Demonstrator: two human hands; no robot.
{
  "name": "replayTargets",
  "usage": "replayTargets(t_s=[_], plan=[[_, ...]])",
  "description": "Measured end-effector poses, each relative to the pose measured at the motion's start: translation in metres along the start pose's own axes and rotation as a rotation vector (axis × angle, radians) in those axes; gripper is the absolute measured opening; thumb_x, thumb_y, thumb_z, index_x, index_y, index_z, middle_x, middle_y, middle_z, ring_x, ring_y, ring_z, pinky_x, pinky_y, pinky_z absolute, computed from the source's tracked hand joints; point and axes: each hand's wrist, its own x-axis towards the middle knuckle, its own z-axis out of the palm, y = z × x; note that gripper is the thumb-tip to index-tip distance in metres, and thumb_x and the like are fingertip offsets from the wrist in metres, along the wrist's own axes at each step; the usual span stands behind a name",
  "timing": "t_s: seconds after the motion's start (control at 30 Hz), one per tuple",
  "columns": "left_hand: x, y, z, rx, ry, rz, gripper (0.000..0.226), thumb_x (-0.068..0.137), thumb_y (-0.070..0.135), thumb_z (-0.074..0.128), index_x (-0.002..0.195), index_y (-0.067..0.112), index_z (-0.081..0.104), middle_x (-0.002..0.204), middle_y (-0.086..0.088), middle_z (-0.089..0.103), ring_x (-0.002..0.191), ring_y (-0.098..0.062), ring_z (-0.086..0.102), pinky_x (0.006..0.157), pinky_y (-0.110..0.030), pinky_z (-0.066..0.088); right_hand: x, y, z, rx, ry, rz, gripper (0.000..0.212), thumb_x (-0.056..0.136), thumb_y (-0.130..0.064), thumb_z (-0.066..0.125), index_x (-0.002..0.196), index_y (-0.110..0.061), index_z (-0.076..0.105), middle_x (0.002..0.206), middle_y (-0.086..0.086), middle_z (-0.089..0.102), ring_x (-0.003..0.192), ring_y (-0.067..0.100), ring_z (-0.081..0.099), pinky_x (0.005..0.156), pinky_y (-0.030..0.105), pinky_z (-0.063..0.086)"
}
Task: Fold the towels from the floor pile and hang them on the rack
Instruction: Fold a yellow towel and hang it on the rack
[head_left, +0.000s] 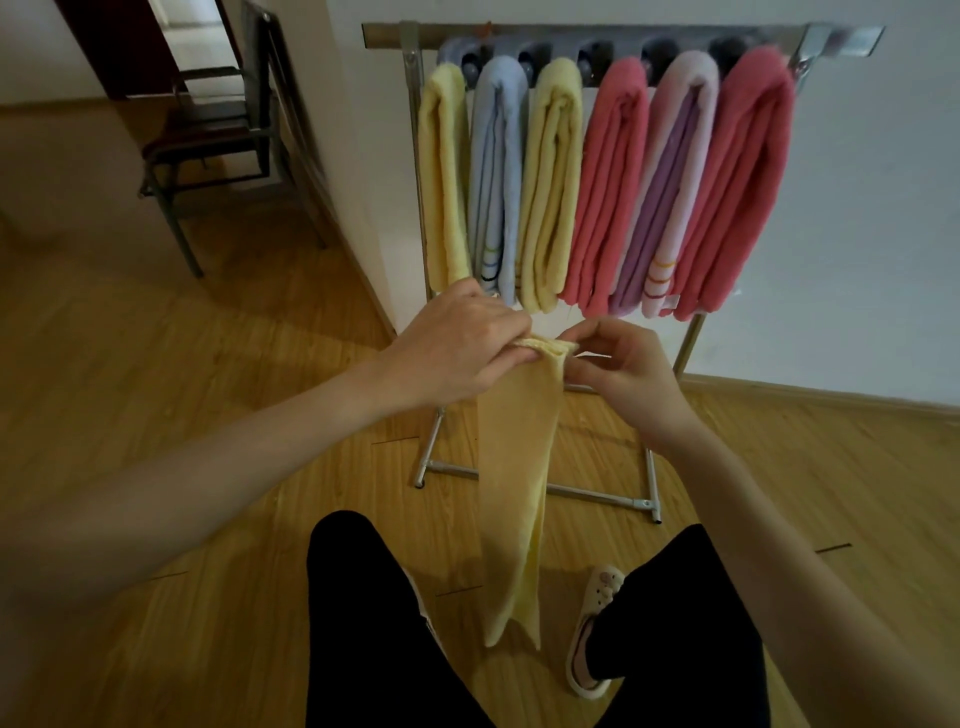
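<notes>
A yellow towel (514, 483), folded into a long narrow strip, hangs down in front of me to about knee height. My left hand (457, 348) grips its top edge from the left. My right hand (618, 364) pinches the same top edge from the right, so both hands meet at the towel's upper end. Behind them stands the metal rack (571, 36) against the white wall. Several folded towels hang on it side by side: yellow (444, 176), light blue (493, 176), yellow (550, 182), pink-red (613, 187), lilac-and-pink (670, 187) and pink-red (743, 171).
The rack's base tubes (592, 493) lie on the wooden floor just ahead of my legs (384, 623) in black trousers; a slippered foot (592, 639) shows on the right. A dark metal chair (208, 140) stands at the back left beside a wall corner.
</notes>
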Motion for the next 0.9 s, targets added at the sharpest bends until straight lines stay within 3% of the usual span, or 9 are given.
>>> replayTargets(t_s=[0.1, 0.23, 0.4, 0.5, 0.6, 0.7, 0.77, 0.83, 0.9], plan=[[0.001, 0.002, -0.001, 0.022, 0.017, -0.035, 0.036, 0.095, 0.044, 0.04, 0.084, 0.016, 0.06, 0.071, 0.004, 0.061, 0.064, -0.013, 0.054, 0.075, -0.026, 0.031, -0.001, -0.002, 0.002, 0.03, -0.024, -0.011, 0.016, 0.081, 0.013, 0.062, 0.095, 0.005, 0.061, 0.087, 0.018, 0.065, 0.082, 0.024, 0.064, 0.075, 0.038, 0.056], [0.006, 0.003, -0.007, 0.037, 0.085, -0.099, 0.03, 0.094, 0.042, 0.049, 0.082, 0.017, 0.061, 0.068, 0.004, 0.061, 0.06, -0.014, 0.052, 0.071, -0.026, 0.028, 0.0, -0.007, 0.003, 0.068, -0.051, -0.014, 0.029, 0.079, 0.015, 0.063, 0.106, 0.007, 0.058, 0.094, 0.016, 0.064, 0.087, 0.021, 0.064, 0.079, 0.035, 0.054], [0.013, 0.006, -0.022, 0.009, 0.182, -0.124, 0.026, 0.09, 0.041, 0.058, 0.088, 0.015, 0.065, 0.073, 0.002, 0.066, 0.064, -0.015, 0.054, 0.072, -0.025, 0.025, 0.007, -0.012, 0.008, -0.091, 0.1, -0.126, 0.03, 0.078, 0.001, 0.073, 0.105, 0.001, 0.061, 0.096, 0.013, 0.068, 0.087, 0.023, 0.067, 0.076, 0.03, 0.057], [0.013, 0.006, -0.031, -0.057, 0.275, -0.086, 0.028, 0.09, 0.04, 0.055, 0.096, 0.014, 0.066, 0.084, 0.002, 0.068, 0.075, -0.013, 0.058, 0.075, -0.024, 0.03, 0.016, -0.017, 0.007, -0.106, 0.245, -0.191, 0.022, 0.08, -0.001, 0.071, 0.099, -0.009, 0.064, 0.089, 0.002, 0.069, 0.082, 0.014, 0.066, 0.075, 0.024, 0.054], [0.007, 0.008, -0.03, -0.169, 0.366, -0.104, 0.034, 0.087, 0.03, 0.064, 0.114, 0.01, 0.06, 0.108, -0.003, 0.064, 0.101, -0.012, 0.056, 0.091, -0.025, 0.038, 0.026, -0.022, 0.006, -0.017, 0.301, -0.163, 0.02, 0.081, -0.002, 0.07, 0.099, -0.009, 0.064, 0.087, 0.001, 0.068, 0.083, 0.014, 0.067, 0.077, 0.027, 0.055], [-0.015, 0.014, -0.009, -0.362, 0.371, -0.391, 0.084, 0.071, 0.03, 0.081, 0.139, 0.009, 0.036, 0.136, -0.007, 0.041, 0.128, -0.014, 0.038, 0.109, -0.027, 0.033, 0.031, -0.021, 0.012, -0.038, 0.249, -0.117, 0.019, 0.081, 0.0, 0.07, 0.096, -0.01, 0.065, 0.087, 0.004, 0.068, 0.084, 0.016, 0.067, 0.076, 0.031, 0.057], [-0.035, 0.018, 0.015, -0.526, 0.235, -0.646, 0.104, 0.063, 0.033, 0.084, 0.145, 0.012, 0.023, 0.141, -0.002, 0.034, 0.129, -0.007, 0.033, 0.109, -0.023, 0.029, 0.031, -0.017, 0.017, -0.06, 0.233, -0.086, 0.02, 0.081, 0.001, 0.07, 0.094, -0.014, 0.066, 0.088, 0.005, 0.068, 0.085, 0.02, 0.067, 0.077, 0.036, 0.058], [-0.055, 0.018, 0.046, -0.71, 0.064, -0.843, 0.102, 0.062, 0.033, 0.085, 0.144, 0.016, 0.027, 0.137, 0.004, 0.041, 0.124, -0.005, 0.039, 0.102, -0.022, 0.034, 0.031, -0.014, 0.021, -0.07, 0.226, -0.064, 0.02, 0.08, 0.001, 0.07, 0.094, -0.014, 0.067, 0.089, 0.008, 0.069, 0.088, 0.025, 0.068, 0.078, 0.04, 0.058], [-0.07, 0.017, 0.078, -0.83, -0.055, -0.941, 0.087, 0.061, 0.031, 0.086, 0.136, 0.017, 0.043, 0.122, 0.009, 0.054, 0.116, -0.008, 0.051, 0.099, -0.025, 0.042, 0.033, -0.013, 0.022, -0.062, 0.227, -0.046, 0.02, 0.08, 0.0, 0.07, 0.092, -0.014, 0.067, 0.088, 0.008, 0.069, 0.089, 0.026, 0.067, 0.078, 0.043, 0.058]])
